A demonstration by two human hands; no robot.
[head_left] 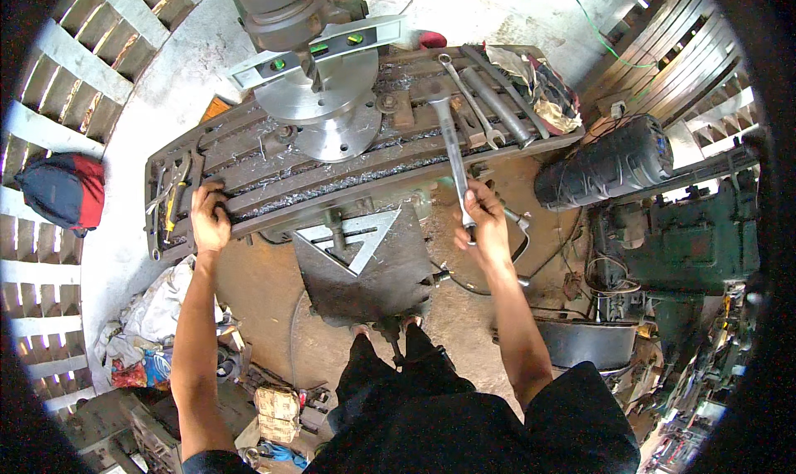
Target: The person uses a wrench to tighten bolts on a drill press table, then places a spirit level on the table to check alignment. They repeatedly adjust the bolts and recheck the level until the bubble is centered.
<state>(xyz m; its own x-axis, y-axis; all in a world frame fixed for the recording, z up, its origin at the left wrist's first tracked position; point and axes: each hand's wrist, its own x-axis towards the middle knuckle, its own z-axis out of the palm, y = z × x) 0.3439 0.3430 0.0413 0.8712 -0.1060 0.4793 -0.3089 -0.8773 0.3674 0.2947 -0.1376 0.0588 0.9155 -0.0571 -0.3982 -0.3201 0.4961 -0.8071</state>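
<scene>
- Right hand [483,218] of mine is curled tight round the lower end of a long silver wrench [453,146], fingers wrapped over the shaft just off the front edge of the tabletop [249,194].
- From my grip the wrench runs up and a little left, its far end resting on the slotted tabletop just right of the round steel disc [327,101].
- My left hand [209,218] is clamped over the front left edge of the same tabletop, fingers folded over the rim, well apart from the wrench.
- Just left of that hand lie a few small hand tools [170,200], one with a yellow grip.
- A spirit level [319,49] with green vials lies across the top of the disc, under the grey machine head [286,5].
- More spanners [485,101] lie side by side at the tabletop's right end, next to a bundle of dirty rags [539,84].
- Metal shavings are scattered along the slots.
- A metal triangle square [365,238] sits below the tabletop's front edge, between my arms.
- A black electric motor [605,163] sits to the right of my right hand.
- Far left, a red and blue backpack [65,190] rests against the slatted wall.
- Low on the left, small tan cartons [276,405] sit on the floor among cloth and clutter; their markings are too small to tell.
</scene>
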